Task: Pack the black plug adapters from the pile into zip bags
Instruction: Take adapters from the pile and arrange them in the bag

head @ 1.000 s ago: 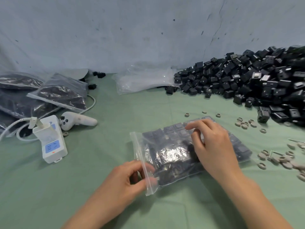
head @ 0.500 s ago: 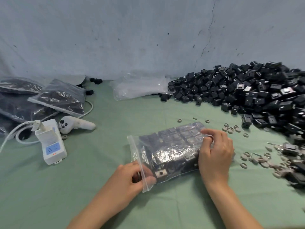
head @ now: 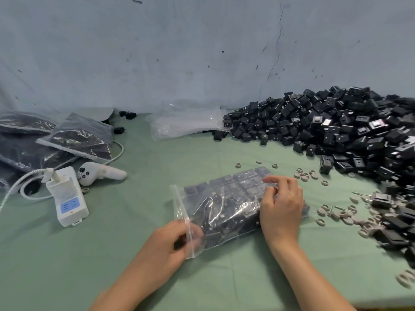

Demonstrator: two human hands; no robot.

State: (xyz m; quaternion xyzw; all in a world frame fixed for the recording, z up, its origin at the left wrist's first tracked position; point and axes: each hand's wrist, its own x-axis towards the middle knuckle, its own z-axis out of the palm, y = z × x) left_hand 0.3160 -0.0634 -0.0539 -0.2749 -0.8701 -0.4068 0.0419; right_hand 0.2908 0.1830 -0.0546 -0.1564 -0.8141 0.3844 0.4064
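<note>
Left grip (head: 175,241) is being closed on the near corner of the zip bag (head: 224,205), with the zip strip being pinched between thumb and fingers. Right grip (head: 280,205) is being rested on top of the bag's right part with its fingers bent. Whether any plastic is being pinched there cannot be told. The bag is being kept flat on the green bench (head: 112,265), and black plug adapters (head: 242,185) are being held inside it in tight rows. The big pile (head: 336,131) is being left well apart, at the back right.

The step in hand is likely the closing of this full bag, with the adapters being patted down so the mouth can be shut. Next, the zip strip is likely going to be pressed together all along the mouth, from the near corner to the far one. Care is being called for, so that no adapter is caught in the zip.

Compared with a second ago, the right grip's fingers, then stretched out flat, are now being curled up. The same corner is still being pinched by the left grip, and the bag is being kept in the same spot.
</note>
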